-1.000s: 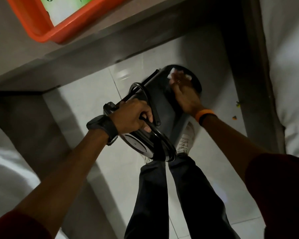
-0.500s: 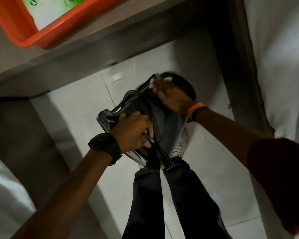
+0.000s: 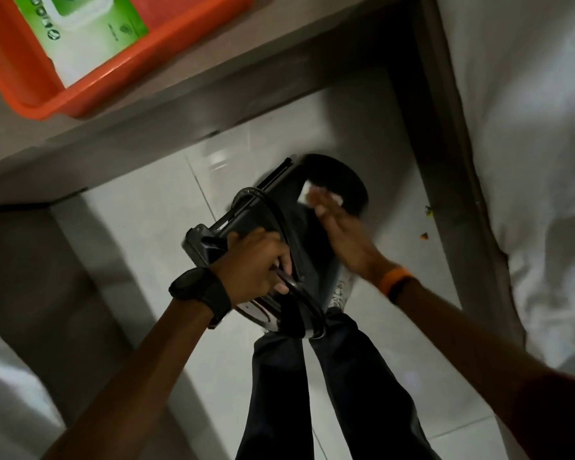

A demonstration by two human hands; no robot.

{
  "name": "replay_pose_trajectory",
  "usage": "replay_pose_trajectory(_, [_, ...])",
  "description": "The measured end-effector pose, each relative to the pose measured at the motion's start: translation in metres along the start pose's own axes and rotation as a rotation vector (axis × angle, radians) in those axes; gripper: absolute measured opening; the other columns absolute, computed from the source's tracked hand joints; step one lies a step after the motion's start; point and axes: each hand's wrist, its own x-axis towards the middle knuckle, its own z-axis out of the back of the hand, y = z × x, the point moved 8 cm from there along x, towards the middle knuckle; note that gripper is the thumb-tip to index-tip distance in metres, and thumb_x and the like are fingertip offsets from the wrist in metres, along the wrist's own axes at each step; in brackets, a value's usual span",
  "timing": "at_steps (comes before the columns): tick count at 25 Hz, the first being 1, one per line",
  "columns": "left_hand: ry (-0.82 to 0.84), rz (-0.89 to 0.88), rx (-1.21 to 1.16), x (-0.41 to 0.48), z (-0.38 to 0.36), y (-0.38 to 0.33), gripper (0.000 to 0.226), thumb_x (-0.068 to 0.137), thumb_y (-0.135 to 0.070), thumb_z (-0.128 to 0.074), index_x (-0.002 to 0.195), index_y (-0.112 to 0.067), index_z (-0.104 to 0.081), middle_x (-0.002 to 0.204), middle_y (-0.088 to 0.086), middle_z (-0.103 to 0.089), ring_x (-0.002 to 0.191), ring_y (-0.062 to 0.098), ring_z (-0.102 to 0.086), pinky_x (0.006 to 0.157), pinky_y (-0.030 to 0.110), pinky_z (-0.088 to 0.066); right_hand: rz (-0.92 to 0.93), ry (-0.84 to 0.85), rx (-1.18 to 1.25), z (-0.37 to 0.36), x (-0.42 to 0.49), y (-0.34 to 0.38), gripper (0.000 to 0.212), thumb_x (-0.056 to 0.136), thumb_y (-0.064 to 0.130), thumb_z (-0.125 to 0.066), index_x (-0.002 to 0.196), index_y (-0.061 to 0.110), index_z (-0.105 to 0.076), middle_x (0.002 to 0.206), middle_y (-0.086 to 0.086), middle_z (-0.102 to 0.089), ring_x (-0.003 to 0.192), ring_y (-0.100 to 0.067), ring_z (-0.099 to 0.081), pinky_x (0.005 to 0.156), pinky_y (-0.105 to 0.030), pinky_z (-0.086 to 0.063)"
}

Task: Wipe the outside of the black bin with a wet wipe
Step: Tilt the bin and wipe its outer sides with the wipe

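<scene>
Both hands are on the glossy black plastic bin (image 3: 307,234), tilted at frame centre: left hand (image 3: 256,263) grips its rim, right hand (image 3: 342,237) presses a white wet wipe (image 3: 319,194) against its side with straight fingers. Wiping step, I judge; next comes turning the bin toward unwiped faces.

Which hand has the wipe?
The right hand, with the orange wristband: it presses the white wipe against the black bin, while the left hand only grips it.

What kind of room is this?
Probably a bedroom: what looks like white bedding lies beside a white tiled floor, and a grey table holds an orange tray with a green wipes pack.
</scene>
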Motion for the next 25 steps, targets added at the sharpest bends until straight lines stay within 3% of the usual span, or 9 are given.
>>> replay_pose_trajectory(4, [-0.011, 0.009, -0.183, 0.006, 0.023, 0.005, 0.027, 0.068, -0.012, -0.084, 0.077, -0.025, -0.063, 0.088, -0.002, -0.063, 0.084, 0.014, -0.058, 0.081, 0.032, -0.048, 0.244, 0.153, 0.019, -0.018, -0.038, 0.011, 0.049, 0.112, 0.031, -0.027, 0.161, 0.025, -0.031, 0.171, 0.01, -0.025, 0.16, -0.006, -0.015, 0.128, -0.013, -0.009])
replay_pose_trajectory(6, [-0.023, -0.001, -0.204, 0.007, 0.027, 0.012, 0.027, 0.069, -0.009, -0.083, 0.077, -0.026, -0.063, 0.087, -0.003, -0.064, 0.084, 0.012, -0.058, 0.079, 0.028, -0.046, 0.054, 0.03, 0.043, 0.013, 0.014, -0.014, 0.048, 0.113, 0.025, -0.03, 0.16, 0.017, -0.031, 0.171, 0.0, -0.022, 0.161, -0.015, -0.015, 0.124, -0.007, -0.006])
replay_pose_trajectory(10, [-0.057, 0.014, -0.183, 0.0, 0.038, 0.031, 0.027, 0.072, -0.005, -0.081, 0.078, -0.025, -0.064, 0.085, -0.008, -0.063, 0.085, 0.005, -0.059, 0.078, 0.023, -0.044, -0.265, -0.05, 0.056, 0.04, 0.07, -0.057, 0.057, 0.111, 0.045, -0.022, 0.164, 0.026, -0.013, 0.174, 0.005, -0.007, 0.162, -0.015, -0.005, 0.13, -0.029, 0.001])
replay_pose_trajectory(14, [-0.073, 0.074, -0.25, -0.016, 0.047, 0.063, 0.023, 0.071, 0.004, -0.08, 0.077, -0.015, -0.067, 0.08, 0.006, -0.067, 0.078, 0.023, -0.062, 0.076, 0.038, -0.05, 0.113, 0.059, -0.045, -0.024, 0.013, -0.018, 0.055, 0.109, 0.037, -0.037, 0.161, 0.023, -0.027, 0.172, 0.007, -0.018, 0.161, -0.007, -0.008, 0.128, -0.016, -0.001])
replay_pose_trajectory(16, [-0.108, 0.078, -0.25, -0.028, 0.043, 0.074, 0.03, 0.07, 0.006, -0.079, 0.074, -0.021, -0.066, 0.076, -0.006, -0.066, 0.076, 0.009, -0.06, 0.074, 0.025, -0.048, 0.183, 0.035, -0.079, -0.021, 0.02, -0.018, 0.053, 0.11, 0.028, -0.04, 0.161, 0.018, -0.028, 0.173, 0.002, -0.019, 0.162, -0.012, -0.009, 0.131, -0.024, -0.003])
replay_pose_trajectory(18, [-0.156, 0.058, -0.257, -0.034, 0.038, 0.076, 0.034, 0.07, 0.006, -0.079, 0.075, -0.025, -0.065, 0.079, -0.012, -0.065, 0.08, 0.002, -0.058, 0.074, 0.01, -0.042, -0.071, -0.096, -0.09, 0.011, 0.045, -0.036, 0.053, 0.112, 0.026, -0.035, 0.163, 0.015, -0.022, 0.173, -0.003, -0.012, 0.163, -0.019, -0.006, 0.131, -0.03, 0.0])
replay_pose_trajectory(20, [-0.2, 0.05, -0.303, -0.031, 0.039, 0.08, 0.031, 0.07, 0.003, -0.079, 0.076, -0.025, -0.066, 0.079, -0.007, -0.066, 0.079, 0.005, -0.06, 0.078, 0.016, -0.045, -0.173, -0.137, -0.091, 0.015, 0.053, -0.03, 0.054, 0.113, 0.029, -0.034, 0.163, 0.014, -0.021, 0.173, -0.003, -0.011, 0.163, -0.019, -0.005, 0.132, -0.032, 0.0])
replay_pose_trajectory(23, [-0.265, 0.114, -0.449, -0.03, 0.048, 0.098, 0.016, 0.068, -0.009, -0.076, 0.079, -0.017, -0.067, 0.08, 0.001, -0.067, 0.078, 0.014, -0.062, 0.081, 0.035, -0.048, 0.203, -0.033, -0.031, -0.04, 0.001, 0.034, 0.048, 0.11, 0.022, -0.042, 0.156, 0.009, -0.041, 0.167, -0.006, -0.032, 0.16, -0.022, -0.023, 0.133, -0.032, -0.007])
replay_pose_trajectory(25, [-0.28, 0.144, -0.468, -0.033, 0.05, 0.106, 0.017, 0.069, -0.006, -0.076, 0.08, -0.016, -0.067, 0.082, 0.002, -0.067, 0.08, 0.018, -0.062, 0.083, 0.04, -0.047, 0.504, 0.111, -0.118, -0.07, -0.051, 0.058, 0.049, 0.11, 0.025, -0.038, 0.157, 0.012, -0.039, 0.168, -0.001, -0.031, 0.16, -0.017, -0.023, 0.133, -0.033, -0.011])
